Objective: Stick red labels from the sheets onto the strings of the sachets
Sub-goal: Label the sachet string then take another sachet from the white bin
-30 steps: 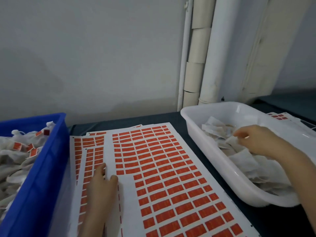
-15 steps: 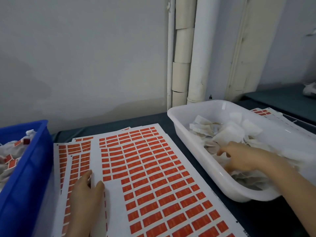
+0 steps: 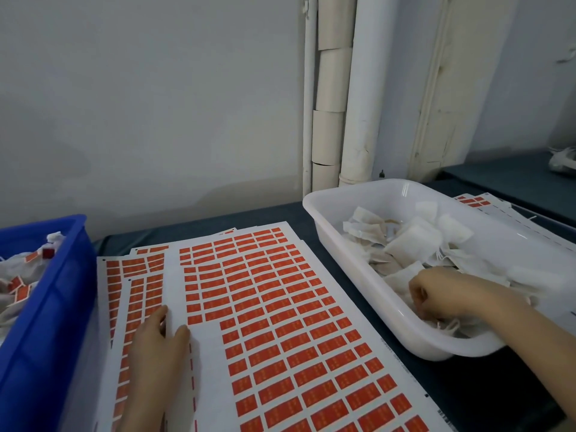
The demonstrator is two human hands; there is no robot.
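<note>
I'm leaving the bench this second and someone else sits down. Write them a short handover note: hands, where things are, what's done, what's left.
Left hand: flat on the label sheets, holding nothing.
Right hand: in the white tray, fingers curled among the unlabelled sachets; I cannot tell whether it has one yet.
Top label sheet: in the middle, mostly full, with a bare patch by the left hand.
Done: labelled sachets lie in the blue bin on the left.
Left: take a sachet from the tray, label its string, drop it in the bin; many remain.
</note>
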